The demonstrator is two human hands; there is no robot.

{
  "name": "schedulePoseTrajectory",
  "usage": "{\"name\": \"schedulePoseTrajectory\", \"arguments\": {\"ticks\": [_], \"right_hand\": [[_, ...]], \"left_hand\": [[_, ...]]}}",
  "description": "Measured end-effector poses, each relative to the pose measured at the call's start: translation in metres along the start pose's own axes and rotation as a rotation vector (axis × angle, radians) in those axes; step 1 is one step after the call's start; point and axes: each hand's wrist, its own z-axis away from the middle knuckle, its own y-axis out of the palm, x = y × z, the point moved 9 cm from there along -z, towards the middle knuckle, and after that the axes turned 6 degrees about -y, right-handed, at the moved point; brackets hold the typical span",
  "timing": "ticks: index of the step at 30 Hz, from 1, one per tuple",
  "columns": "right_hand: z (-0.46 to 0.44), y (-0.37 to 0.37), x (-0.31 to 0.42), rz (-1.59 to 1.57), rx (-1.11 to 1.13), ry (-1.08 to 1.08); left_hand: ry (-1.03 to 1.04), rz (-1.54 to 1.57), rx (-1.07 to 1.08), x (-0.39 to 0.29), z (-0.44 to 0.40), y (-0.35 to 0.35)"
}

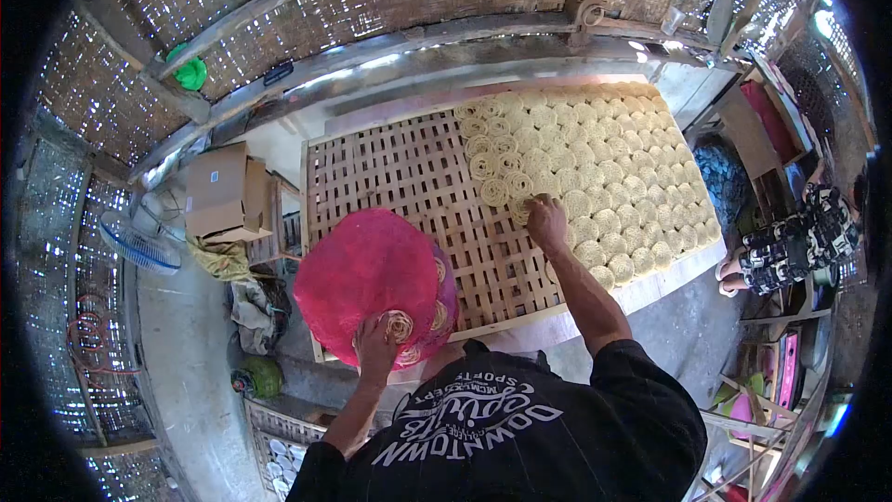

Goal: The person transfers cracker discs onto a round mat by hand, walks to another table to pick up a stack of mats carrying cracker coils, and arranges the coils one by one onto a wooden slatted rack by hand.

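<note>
Rows of flat, round, pale yellow coils (604,172), like nests of noodle strands, cover the right part of a woven bamboo rack (390,186). My right hand (546,220) reaches to the front edge of these rows, its fingers curled down on one coil (519,210). Close to my body, on the rack's near left, is a large round pink container (367,270) with several coils along its right side. My left hand (375,346) is at its near side, fingers closed against a coil (399,326); the fingertips are partly hidden.
A cardboard box (216,191) stands left of the rack, with a blue fan (139,244) beyond it. At the right is another person in patterned clothes (790,242), near shelves (790,316). A woven bamboo wall (400,14) rises behind the rack.
</note>
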Motion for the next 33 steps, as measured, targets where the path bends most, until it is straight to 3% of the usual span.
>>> {"name": "schedulePoseTrajectory", "arguments": {"ticks": [4,6,9,10,12,15,18,21,22,25,29,33], "right_hand": [[0.016,-0.016,0.024,-0.053,-0.087,0.042],[0.032,-0.011,0.061,-0.121,0.032,-0.003],[0.069,0.007,0.119,-0.344,0.182,-0.099],[0.081,0.015,0.14,-0.428,0.259,-0.133],[0.111,0.034,0.172,-0.501,0.593,-0.06],[0.145,0.063,0.204,-1.066,0.724,0.113],[0.156,0.04,0.228,-1.342,1.018,0.621],[0.158,0.066,0.202,-1.386,0.873,0.811],[0.146,0.043,0.196,-1.357,0.848,0.781],[0.127,0.069,0.144,-1.397,0.57,0.688],[0.081,0.065,0.085,-1.281,0.313,0.641],[0.039,0.09,0.035,-1.05,0.122,0.495]], "left_hand": [[-0.108,-0.015,0.032,0.009,-0.015,0.018],[-0.176,0.02,0.133,0.017,-0.029,0.025],[-0.07,-0.032,0.051,0.007,-0.033,0.016],[-0.134,0.027,0.115,0.007,-0.035,0.015],[-0.256,0.146,0.242,0.003,-0.034,0.013],[-0.194,0.265,0.153,-0.017,-0.032,-0.002],[-0.246,0.396,0.237,-0.063,-0.031,-0.012],[0.15,0.581,0.137,-0.112,-0.026,-0.004],[0.164,0.555,0.115,-0.114,-0.024,-0.005],[0.13,0.431,0.027,-0.095,-0.016,-0.009],[-0.076,0.104,-0.121,0.012,0.0,-0.009],[-0.033,-0.061,-0.089,0.053,0.032,-0.014]]}}
